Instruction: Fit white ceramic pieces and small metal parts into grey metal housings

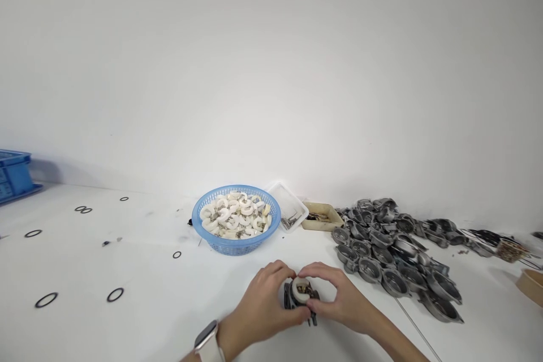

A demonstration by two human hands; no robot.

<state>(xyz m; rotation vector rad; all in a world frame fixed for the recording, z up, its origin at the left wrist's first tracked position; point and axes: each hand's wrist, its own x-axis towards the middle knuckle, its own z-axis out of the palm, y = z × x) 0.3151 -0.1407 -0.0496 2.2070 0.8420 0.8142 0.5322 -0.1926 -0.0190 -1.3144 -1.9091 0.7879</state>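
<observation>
Both my hands meet low in the middle of the white table around a small dark metal housing [300, 297] with a white curved piece seated in its top. My left hand [262, 306], with a white watch on the wrist, grips the housing from the left with curled fingers. From the right, my right hand [339, 296] curls over it, fingertips pressing on the white piece. A blue basket [236, 240] filled with several white curved pieces [236, 215] stands just beyond my hands.
A heap of grey metal housings [392, 254] lies at the right. Behind the basket sit a white tray [288, 206] and a beige tray [321, 217]. Black O-rings [46, 300] lie scattered at the left. A blue crate [13, 175] stands at far left, a brown round container [531, 285] at far right.
</observation>
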